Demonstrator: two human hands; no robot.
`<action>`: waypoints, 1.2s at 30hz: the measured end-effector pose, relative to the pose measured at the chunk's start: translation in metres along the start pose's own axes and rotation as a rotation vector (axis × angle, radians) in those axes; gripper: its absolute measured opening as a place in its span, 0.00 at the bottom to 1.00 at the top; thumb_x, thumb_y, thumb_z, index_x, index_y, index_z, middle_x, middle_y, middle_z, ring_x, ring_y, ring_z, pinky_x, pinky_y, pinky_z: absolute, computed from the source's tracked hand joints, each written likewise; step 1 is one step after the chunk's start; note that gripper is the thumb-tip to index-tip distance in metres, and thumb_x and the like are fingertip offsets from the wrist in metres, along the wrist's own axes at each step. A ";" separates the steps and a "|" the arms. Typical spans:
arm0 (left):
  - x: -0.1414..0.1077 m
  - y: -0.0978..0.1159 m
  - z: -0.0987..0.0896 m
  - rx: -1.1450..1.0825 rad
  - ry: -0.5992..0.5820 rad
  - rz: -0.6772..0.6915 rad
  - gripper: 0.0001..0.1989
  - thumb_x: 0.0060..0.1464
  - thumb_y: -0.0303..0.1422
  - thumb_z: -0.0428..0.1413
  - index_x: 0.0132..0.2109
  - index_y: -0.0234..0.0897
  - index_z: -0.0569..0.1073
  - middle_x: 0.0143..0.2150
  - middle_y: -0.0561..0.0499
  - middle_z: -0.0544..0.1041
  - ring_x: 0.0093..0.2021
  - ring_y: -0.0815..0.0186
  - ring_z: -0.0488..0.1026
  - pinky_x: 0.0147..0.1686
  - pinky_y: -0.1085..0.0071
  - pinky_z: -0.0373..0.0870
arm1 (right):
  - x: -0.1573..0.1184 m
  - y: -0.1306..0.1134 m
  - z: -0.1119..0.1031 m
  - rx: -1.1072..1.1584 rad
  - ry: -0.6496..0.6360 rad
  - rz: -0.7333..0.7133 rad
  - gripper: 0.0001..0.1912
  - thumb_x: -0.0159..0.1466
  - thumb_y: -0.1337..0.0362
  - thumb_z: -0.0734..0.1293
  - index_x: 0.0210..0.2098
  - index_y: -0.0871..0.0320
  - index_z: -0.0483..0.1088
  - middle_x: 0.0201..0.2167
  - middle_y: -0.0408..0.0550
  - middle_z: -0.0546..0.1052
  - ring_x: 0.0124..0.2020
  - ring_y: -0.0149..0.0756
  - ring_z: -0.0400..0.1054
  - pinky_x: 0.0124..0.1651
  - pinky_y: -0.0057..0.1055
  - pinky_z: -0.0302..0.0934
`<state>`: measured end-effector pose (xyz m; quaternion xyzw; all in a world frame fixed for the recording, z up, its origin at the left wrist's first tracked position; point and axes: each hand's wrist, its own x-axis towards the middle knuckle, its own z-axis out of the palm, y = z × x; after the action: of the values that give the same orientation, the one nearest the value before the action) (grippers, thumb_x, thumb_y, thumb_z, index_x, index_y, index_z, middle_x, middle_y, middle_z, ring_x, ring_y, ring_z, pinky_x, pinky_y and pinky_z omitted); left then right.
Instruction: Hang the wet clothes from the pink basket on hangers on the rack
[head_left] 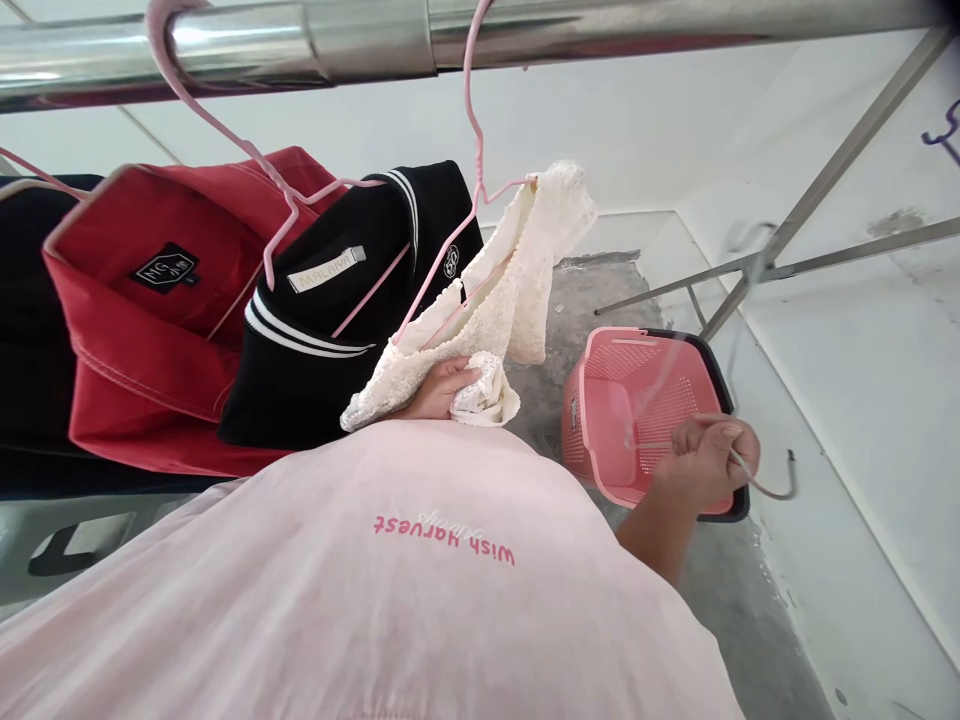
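My left hand [439, 388] comes out from behind a white lace garment [487, 320]. Its fingers are closed on a bunched piece of white lace cloth [486, 392]; whether this belongs to the hanging garment I cannot tell. A pink hanger [474, 110] on the rail carries that garment. Out to the right, my right hand [712, 455] grips a thin, pale clothes hanger [769, 492], its hook pointing right and the rest blurred. Beneath that hand a pink perforated basket [600, 400] with a dark edge stands on the floor.
A metal rail [375, 40] crosses the top. On its left hang a black shirt [300, 385] with white-striped collar and a red shirt [150, 390]. Metal rack legs [847, 140] cross at the right, near a white wall [885, 400]. A grey plastic piece [45, 545] shows lower left.
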<state>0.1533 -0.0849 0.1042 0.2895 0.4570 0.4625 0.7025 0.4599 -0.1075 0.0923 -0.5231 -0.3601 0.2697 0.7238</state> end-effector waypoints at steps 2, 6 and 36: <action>0.000 0.000 0.000 0.009 -0.012 0.001 0.20 0.40 0.38 0.67 0.38 0.29 0.75 0.28 0.50 0.76 0.27 0.67 0.72 0.28 0.72 0.64 | 0.000 -0.001 0.010 0.154 -0.082 -0.078 0.24 0.58 0.44 0.67 0.19 0.56 0.62 0.11 0.35 0.47 0.13 0.22 0.40 0.18 0.26 0.39; -0.001 -0.001 -0.002 0.050 -0.065 -0.008 0.19 0.43 0.39 0.66 0.39 0.29 0.76 0.29 0.49 0.77 0.28 0.67 0.72 0.29 0.73 0.63 | -0.001 -0.004 0.021 0.312 -0.268 -0.081 0.30 0.57 0.39 0.66 0.17 0.57 0.55 0.10 0.34 0.46 0.11 0.22 0.40 0.19 0.24 0.43; -0.009 -0.004 0.005 0.093 -0.177 0.066 0.17 0.46 0.38 0.66 0.40 0.30 0.78 0.29 0.48 0.79 0.28 0.66 0.75 0.30 0.74 0.66 | -0.024 0.050 0.036 0.212 -0.395 -0.235 0.21 0.61 0.46 0.65 0.20 0.54 0.66 0.17 0.42 0.65 0.23 0.34 0.65 0.28 0.35 0.62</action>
<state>0.1576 -0.0945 0.1061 0.3764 0.4044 0.4361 0.7103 0.4161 -0.0906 0.0460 -0.3360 -0.5226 0.3172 0.7165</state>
